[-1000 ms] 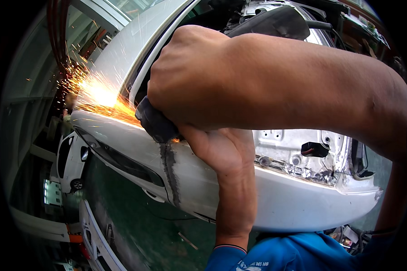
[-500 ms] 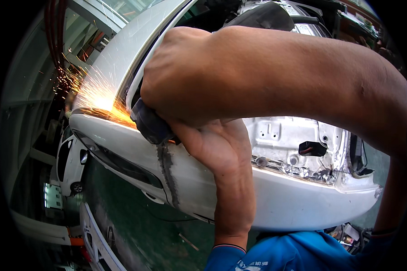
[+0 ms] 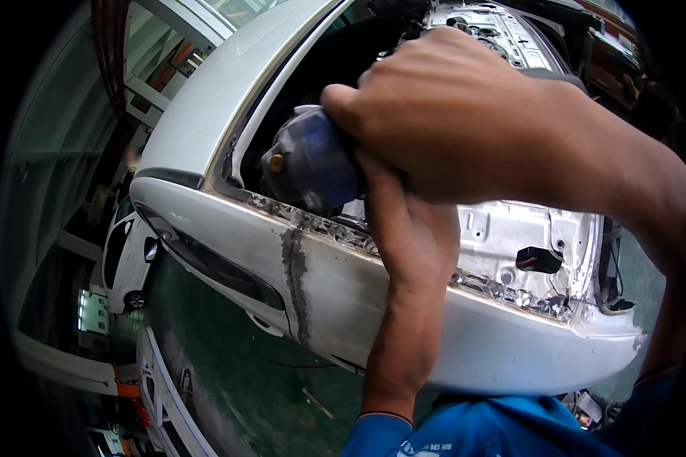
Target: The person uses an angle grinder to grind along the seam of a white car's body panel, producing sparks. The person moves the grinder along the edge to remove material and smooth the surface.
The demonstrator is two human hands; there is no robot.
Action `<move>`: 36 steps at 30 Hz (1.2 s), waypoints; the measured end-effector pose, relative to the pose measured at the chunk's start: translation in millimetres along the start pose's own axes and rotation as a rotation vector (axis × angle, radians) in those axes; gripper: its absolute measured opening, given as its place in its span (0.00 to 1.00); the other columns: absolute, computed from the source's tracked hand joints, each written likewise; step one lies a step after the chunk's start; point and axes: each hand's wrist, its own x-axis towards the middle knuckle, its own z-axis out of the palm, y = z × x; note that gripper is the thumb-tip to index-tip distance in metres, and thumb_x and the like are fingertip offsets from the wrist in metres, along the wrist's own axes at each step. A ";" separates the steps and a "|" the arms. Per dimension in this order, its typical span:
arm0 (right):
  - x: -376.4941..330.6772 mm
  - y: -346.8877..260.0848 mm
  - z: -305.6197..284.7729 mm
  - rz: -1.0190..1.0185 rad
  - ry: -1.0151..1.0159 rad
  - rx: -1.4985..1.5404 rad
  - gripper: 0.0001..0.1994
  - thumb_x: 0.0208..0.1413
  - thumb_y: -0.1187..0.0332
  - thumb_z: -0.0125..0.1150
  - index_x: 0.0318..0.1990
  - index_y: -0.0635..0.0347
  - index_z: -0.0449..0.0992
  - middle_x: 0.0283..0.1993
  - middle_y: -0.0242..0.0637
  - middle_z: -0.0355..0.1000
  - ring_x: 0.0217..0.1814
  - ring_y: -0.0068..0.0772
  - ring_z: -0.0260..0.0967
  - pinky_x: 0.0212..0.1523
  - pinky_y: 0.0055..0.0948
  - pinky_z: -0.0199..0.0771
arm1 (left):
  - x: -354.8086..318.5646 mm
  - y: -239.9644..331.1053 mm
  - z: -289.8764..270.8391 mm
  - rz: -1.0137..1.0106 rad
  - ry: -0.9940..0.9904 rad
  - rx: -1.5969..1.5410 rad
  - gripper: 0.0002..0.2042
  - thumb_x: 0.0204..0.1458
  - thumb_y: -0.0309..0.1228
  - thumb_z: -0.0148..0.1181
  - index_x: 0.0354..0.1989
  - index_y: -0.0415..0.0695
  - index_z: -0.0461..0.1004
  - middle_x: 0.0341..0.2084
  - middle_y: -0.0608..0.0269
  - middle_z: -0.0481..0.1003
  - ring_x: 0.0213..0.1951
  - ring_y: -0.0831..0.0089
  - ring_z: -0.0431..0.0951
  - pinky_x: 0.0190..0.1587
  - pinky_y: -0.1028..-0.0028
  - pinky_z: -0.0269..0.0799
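An angle grinder (image 3: 316,160) with a dark blue head and a brass-coloured button hangs over the window opening of a white car body (image 3: 503,350). My right hand (image 3: 442,114) is closed round it from above, fingers turned away from view. Below, my left hand (image 3: 419,236) is closed on the grinder's body, its fingers mostly hidden. Under the tool runs a rough, ground metal edge (image 3: 339,228) along the body panel. A dark grey ground strip (image 3: 294,274) crosses the panel down from that edge. No sparks show.
The white roof (image 3: 229,84) curves away at upper left, and a black door handle (image 3: 213,259) sits in the side panel. Bare inner metal with a dark hole (image 3: 539,260) lies at right. Another white car (image 3: 126,263) and a loose white panel (image 3: 160,388) stand beyond the green floor.
The grinder and both hands have moved right and up, off the panel edge. The spray of sparks at the left has stopped. More of the ground edge now shows.
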 end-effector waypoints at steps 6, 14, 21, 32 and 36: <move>-18.7 19.1 2.8 0.038 -0.133 0.134 0.12 0.47 0.72 0.68 0.39 0.64 0.73 0.25 0.42 0.75 0.30 0.43 0.79 0.29 0.39 0.73 | -8.4 -7.7 5.2 -0.116 -0.006 0.065 0.31 0.70 0.54 0.38 0.77 0.55 0.46 0.73 0.65 0.54 0.72 0.68 0.56 0.73 0.62 0.49; -14.4 25.3 20.2 -0.008 -0.083 0.242 0.13 0.44 0.72 0.67 0.37 0.65 0.72 0.26 0.45 0.75 0.31 0.49 0.78 0.30 0.42 0.73 | -7.4 -3.2 6.2 -0.131 0.045 0.049 0.34 0.71 0.49 0.41 0.76 0.41 0.42 0.73 0.55 0.53 0.74 0.66 0.53 0.75 0.62 0.45; -9.3 -7.8 5.7 0.220 -0.067 0.056 0.12 0.45 0.70 0.66 0.33 0.66 0.71 0.24 0.45 0.75 0.29 0.49 0.78 0.28 0.41 0.74 | -6.3 -1.1 10.8 -0.243 0.149 0.073 0.35 0.69 0.54 0.41 0.76 0.44 0.45 0.73 0.58 0.53 0.74 0.67 0.53 0.75 0.62 0.45; -22.0 37.8 37.9 -0.012 0.017 0.396 0.09 0.46 0.72 0.65 0.29 0.67 0.70 0.20 0.43 0.72 0.25 0.47 0.77 0.25 0.39 0.72 | -9.0 1.9 1.8 -0.282 0.120 -0.005 0.33 0.68 0.56 0.40 0.75 0.48 0.50 0.70 0.62 0.57 0.72 0.67 0.56 0.72 0.61 0.49; -19.7 37.9 26.0 -0.020 0.023 0.505 0.10 0.46 0.72 0.65 0.31 0.66 0.70 0.22 0.43 0.73 0.27 0.48 0.77 0.26 0.41 0.72 | -12.8 -1.9 4.6 -0.197 0.107 0.118 0.32 0.69 0.54 0.40 0.75 0.47 0.50 0.70 0.62 0.57 0.72 0.68 0.55 0.72 0.62 0.49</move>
